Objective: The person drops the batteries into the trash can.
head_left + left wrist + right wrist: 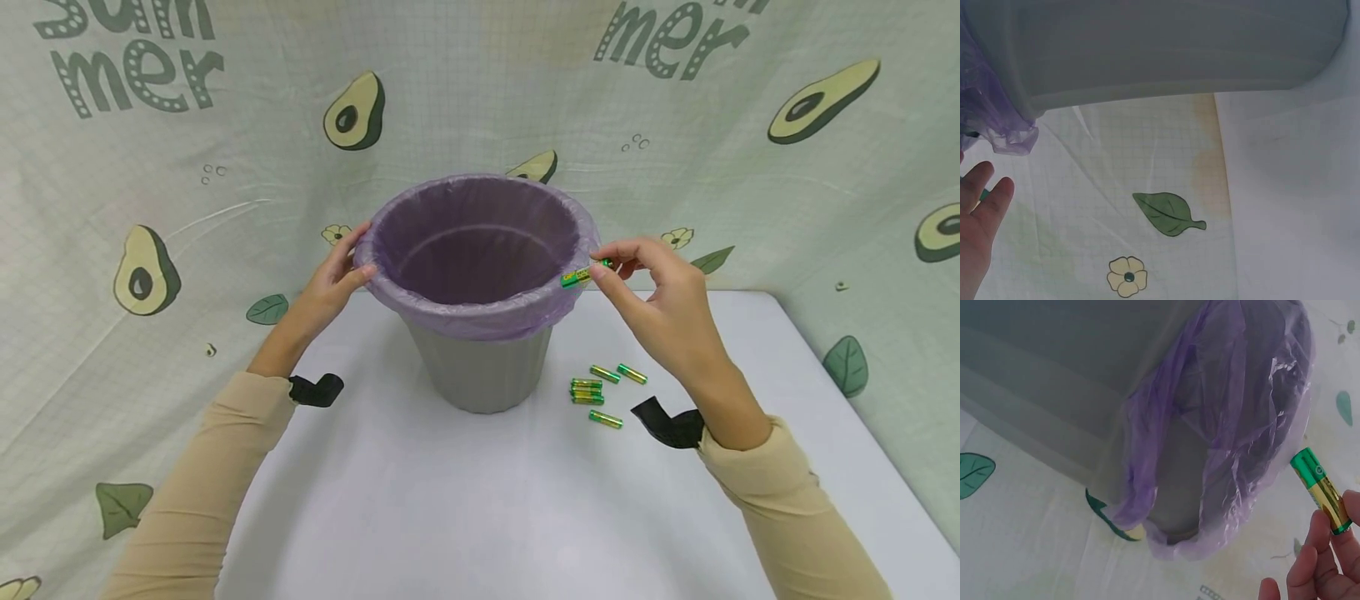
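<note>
My right hand (663, 296) pinches a green-and-gold battery (576, 277) by one end, at the right rim of a grey bin (483, 367). In the right wrist view the battery (1321, 487) points out from the fingertips beside the purple bag. That purple bin liner (472, 312) lines the bin and folds over its rim. At the rim's left side rests my left hand (330, 279), thumb and fingers spread against the liner. Two of its fingers (999, 203) look extended in the left wrist view; the others are partly out of frame.
Several more batteries (587, 392) lie on the white table (420, 500), to the right of the bin. An avocado-print cloth (262, 108) hangs behind and at the sides. A black strap end sticks out from each wrist.
</note>
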`<act>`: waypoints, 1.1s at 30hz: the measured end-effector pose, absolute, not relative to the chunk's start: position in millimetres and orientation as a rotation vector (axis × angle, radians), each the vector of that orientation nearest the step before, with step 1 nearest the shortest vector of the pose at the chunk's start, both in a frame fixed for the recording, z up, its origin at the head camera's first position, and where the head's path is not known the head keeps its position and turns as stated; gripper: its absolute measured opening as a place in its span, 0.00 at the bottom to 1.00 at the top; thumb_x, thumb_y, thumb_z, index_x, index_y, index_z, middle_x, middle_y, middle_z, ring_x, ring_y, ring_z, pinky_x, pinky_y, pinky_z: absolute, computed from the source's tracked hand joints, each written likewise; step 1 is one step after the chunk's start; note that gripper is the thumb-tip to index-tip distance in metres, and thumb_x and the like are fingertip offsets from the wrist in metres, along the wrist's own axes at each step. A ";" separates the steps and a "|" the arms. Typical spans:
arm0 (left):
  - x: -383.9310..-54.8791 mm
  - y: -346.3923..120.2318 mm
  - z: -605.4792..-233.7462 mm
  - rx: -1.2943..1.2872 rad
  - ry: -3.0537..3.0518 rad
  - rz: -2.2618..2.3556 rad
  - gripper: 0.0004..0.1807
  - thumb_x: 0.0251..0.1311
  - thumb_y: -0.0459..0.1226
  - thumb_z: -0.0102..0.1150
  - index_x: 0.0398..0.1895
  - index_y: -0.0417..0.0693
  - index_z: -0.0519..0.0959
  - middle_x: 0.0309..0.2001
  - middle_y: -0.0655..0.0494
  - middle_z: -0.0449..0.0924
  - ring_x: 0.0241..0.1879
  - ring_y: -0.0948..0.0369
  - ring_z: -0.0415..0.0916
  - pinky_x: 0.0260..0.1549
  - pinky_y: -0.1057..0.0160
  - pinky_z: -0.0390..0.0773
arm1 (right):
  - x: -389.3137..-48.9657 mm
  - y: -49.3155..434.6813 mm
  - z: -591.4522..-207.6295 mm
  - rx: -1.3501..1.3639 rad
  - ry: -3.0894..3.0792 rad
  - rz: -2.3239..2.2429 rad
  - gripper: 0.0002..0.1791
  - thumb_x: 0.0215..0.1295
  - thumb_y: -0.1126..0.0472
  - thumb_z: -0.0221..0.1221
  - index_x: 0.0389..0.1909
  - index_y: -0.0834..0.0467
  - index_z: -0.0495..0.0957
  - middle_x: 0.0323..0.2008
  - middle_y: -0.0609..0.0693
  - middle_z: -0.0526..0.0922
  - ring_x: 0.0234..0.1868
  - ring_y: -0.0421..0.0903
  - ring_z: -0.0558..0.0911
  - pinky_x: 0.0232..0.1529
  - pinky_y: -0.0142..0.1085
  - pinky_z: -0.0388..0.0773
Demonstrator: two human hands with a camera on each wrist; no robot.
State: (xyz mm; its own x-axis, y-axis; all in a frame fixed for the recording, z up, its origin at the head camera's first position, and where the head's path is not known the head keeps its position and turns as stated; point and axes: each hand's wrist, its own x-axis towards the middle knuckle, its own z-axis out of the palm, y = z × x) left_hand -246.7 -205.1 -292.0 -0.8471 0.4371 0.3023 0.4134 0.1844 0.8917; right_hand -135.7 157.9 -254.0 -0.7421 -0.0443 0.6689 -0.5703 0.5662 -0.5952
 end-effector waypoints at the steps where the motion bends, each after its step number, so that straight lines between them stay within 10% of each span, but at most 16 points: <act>1: -247.1 -205.2 -292.3 0.861 2.401 1.798 0.33 0.66 0.33 0.41 0.73 0.44 0.45 0.73 0.43 0.44 0.69 0.44 0.47 0.50 0.78 0.66 | -137.0 155.5 -252.8 0.507 -2.183 1.127 0.08 0.59 0.67 0.59 0.39 0.64 0.79 0.37 0.52 0.81 0.36 0.34 0.71 0.39 0.27 0.64; 33: -248.7 -205.8 -293.2 0.839 2.419 1.788 0.33 0.65 0.32 0.40 0.73 0.45 0.45 0.73 0.45 0.45 0.69 0.45 0.49 0.49 0.78 0.67 | -156.0 117.6 -259.8 0.717 -2.272 1.045 0.09 0.52 0.66 0.66 0.35 0.62 0.81 0.31 0.51 0.82 0.37 0.46 0.71 0.41 0.38 0.56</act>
